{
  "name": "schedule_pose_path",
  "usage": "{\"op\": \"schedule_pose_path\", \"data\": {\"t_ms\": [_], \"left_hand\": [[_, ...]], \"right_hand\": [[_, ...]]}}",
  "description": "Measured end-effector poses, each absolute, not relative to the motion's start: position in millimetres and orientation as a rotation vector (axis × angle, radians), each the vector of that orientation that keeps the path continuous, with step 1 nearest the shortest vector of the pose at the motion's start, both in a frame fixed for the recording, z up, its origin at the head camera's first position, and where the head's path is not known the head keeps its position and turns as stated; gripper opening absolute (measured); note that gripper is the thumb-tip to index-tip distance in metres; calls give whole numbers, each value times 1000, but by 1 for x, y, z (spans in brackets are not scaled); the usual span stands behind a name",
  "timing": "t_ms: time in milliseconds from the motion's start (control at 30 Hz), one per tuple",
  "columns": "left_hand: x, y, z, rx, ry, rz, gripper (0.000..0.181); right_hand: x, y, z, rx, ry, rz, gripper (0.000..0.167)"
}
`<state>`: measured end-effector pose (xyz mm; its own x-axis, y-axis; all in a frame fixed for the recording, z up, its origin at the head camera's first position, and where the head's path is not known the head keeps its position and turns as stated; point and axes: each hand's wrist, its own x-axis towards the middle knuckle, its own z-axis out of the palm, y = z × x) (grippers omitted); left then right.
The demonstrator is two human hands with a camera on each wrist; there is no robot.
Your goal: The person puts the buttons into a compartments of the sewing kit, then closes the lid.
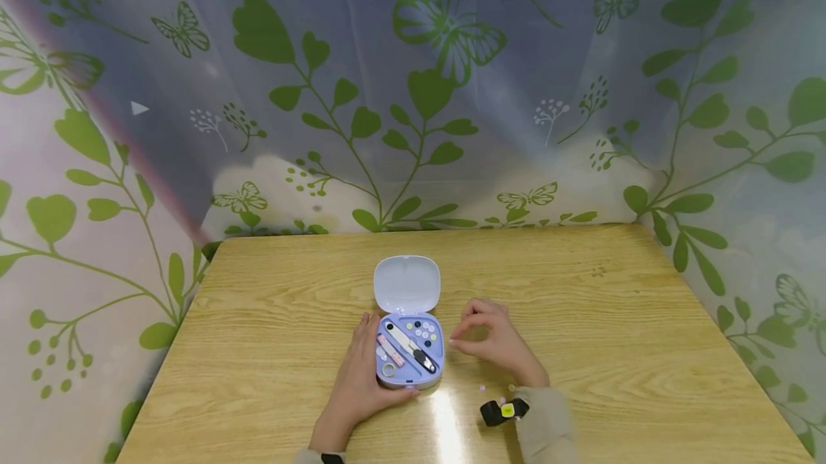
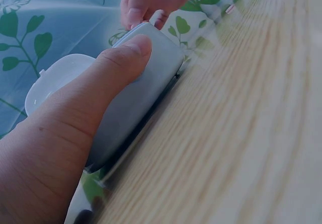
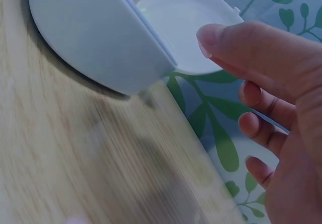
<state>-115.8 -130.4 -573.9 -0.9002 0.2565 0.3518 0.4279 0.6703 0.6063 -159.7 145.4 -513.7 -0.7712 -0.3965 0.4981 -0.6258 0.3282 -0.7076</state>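
A lilac sewing kit box [image 1: 411,384] stands on the table with its white lid [image 1: 407,285] raised at the back. In it lie white-and-black scissors or snippers [image 1: 411,346], a pink-and-white strip [image 1: 391,351], a small ring-shaped roll [image 1: 388,369] and several buttons [image 1: 422,333] at the back right. My left hand [image 1: 361,378] grips the box, fingers along its left side and thumb at its front. My right hand [image 1: 493,338] hovers just right of the box, thumb and forefinger pinching a tiny pale piece, seemingly a button; the other fingers curl loosely.
Several tiny buttons [image 1: 482,388] lie on the wooden table [image 1: 271,320] near my right wrist. A black strap with a yellow tag [image 1: 508,410] sits at the right sleeve. Leaf-patterned cloth [image 1: 361,91] hangs behind the table and at both sides.
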Motion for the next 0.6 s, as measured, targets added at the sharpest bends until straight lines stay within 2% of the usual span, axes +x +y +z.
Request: {"op": "schedule_pose_path", "data": {"t_ms": [200, 600], "left_hand": [[-116, -130, -573, -552, -2651, -1050, 139], [-115, -130, -574, -567, -2639, -991, 139]], "right_hand": [[-170, 138, -532, 942, -2396, 1420, 22], [-175, 127, -525, 952, -2606, 1303, 16]]}}
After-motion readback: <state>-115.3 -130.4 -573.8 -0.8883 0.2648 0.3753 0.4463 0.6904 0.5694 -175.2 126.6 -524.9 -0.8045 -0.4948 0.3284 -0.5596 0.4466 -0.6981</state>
